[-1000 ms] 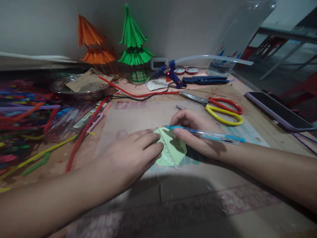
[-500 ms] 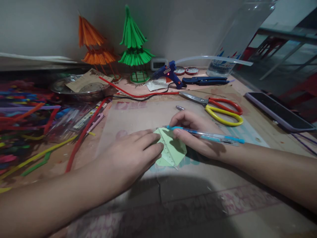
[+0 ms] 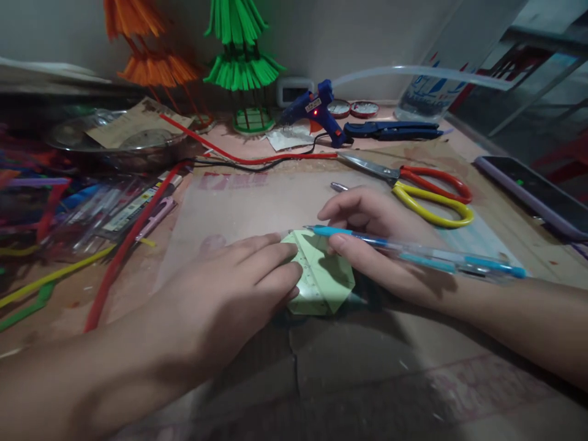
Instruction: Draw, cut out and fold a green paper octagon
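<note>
A pale green piece of paper with cut-off corners [image 3: 337, 275] lies in the middle of the work surface. On its left part rests a clear ruler [image 3: 310, 288], its edge running slantwise across the paper. The fingers of my left hand [image 3: 239, 282] lie stretched over the ruler and press it down; the thumb is hidden. My right hand [image 3: 376, 239] is closed on a blue pen with a clear barrel [image 3: 427, 252], which lies across the thumb. The pen's tip is at the paper's far edge, and whether it touches I cannot tell.
Scissors [image 3: 397, 177], a blue glue gun [image 3: 316, 113] with a lit red light and dark blue pliers [image 3: 390, 130] lie beyond my hands. A phone [image 3: 537, 193] is at right. At left are a metal bowl [image 3: 128, 156] and pipe cleaners [image 3: 114, 257]; green [image 3: 243, 73] and orange [image 3: 158, 70] tree-like models stand behind.
The view has moved closer and tilted down. The pen now lies flatter, its tip slightly left relative to my right thumb. My left hand stays on the ruler and paper.
</note>
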Motion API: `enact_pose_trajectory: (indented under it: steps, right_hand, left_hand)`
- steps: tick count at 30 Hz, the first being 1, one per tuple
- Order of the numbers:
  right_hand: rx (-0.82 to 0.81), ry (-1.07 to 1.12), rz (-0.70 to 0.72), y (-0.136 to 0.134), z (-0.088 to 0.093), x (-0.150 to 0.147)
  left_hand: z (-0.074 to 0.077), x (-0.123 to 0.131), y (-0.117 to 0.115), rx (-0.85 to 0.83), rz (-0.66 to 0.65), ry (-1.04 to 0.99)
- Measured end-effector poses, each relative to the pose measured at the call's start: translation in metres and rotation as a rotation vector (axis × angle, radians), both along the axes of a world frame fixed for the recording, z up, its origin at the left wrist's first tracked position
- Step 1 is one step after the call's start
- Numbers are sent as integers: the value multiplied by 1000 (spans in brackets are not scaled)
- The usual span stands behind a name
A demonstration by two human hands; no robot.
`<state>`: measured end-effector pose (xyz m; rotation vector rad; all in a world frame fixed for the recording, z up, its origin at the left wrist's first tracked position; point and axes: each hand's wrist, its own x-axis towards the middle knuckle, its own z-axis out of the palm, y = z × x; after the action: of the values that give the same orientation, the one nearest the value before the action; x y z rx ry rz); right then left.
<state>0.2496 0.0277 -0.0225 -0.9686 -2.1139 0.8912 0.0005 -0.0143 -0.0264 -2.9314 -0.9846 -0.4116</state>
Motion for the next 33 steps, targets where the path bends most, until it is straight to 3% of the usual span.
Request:
enact_pose_trajectory:
  steps: [8, 15, 33]
  right_hand:
    - [-41, 17, -4, -1, -2, 1]
    - [19, -26, -4, -1, 0, 1]
    - [14, -2, 27, 2, 5, -4]
  left_hand:
    - [6, 4, 0, 3, -3, -10]
    - [8, 4, 2, -54, -14, 14]
    - [1, 0, 0, -45, -24, -20]
